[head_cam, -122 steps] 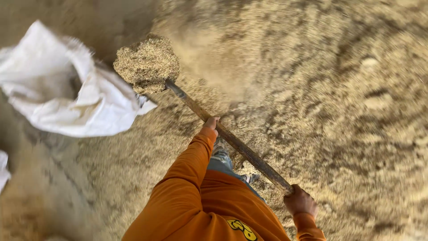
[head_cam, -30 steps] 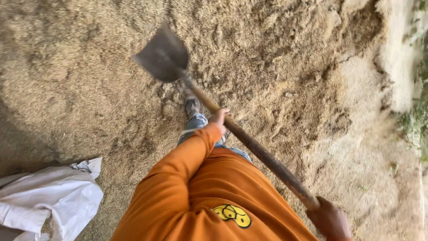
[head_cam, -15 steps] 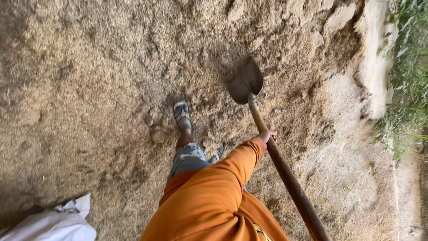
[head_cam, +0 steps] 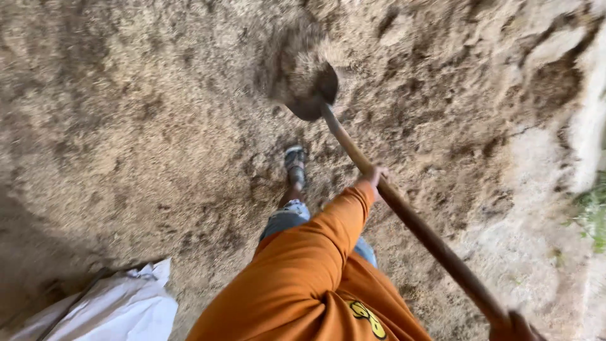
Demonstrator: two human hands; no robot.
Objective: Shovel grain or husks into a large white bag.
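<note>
1. At the lower left corner lies a white sack [head_cam: 120, 312], crumpled, its mouth slack, resting on the loose ground. A dark band of shadow runs across the soil just above it.

2. The ground [head_cam: 126, 126] fills nearly the whole view: a bed of tan, fibrous, sandy material, rough and clumped, darker and damper-looking in the hollows, paler on the ridges.

3. Near the middle, the person's foot in a grey sandal [head_cam: 295, 165] stands on the loose material, with a pale patterned trouser leg [head_cam: 287, 215] above it. An orange sleeve [head_cam: 309, 271] reaches forward from the bottom of the view.

4. The left hand [head_cam: 372, 177] comes out of that sleeve and is wrapped around the wooden handle [head_cam: 410, 221] about midway along its length, fingers closed over it.

5. The shovel blade [head_cam: 309, 79] sits up the slope from the foot, heaped with the same tan material, its dark metal edge showing below the load. It is blurred, so whether it touches the ground cannot be told.

6. The handle slants down to the lower right, where the right hand [head_cam: 514, 325] holds its end; only part of that hand shows at the edge, closed on the wood.

7. Along the right side the ground turns to pale, hard, cracked lumps [head_cam: 587, 126], with a patch of green grass [head_cam: 593, 215] beyond them.
</note>
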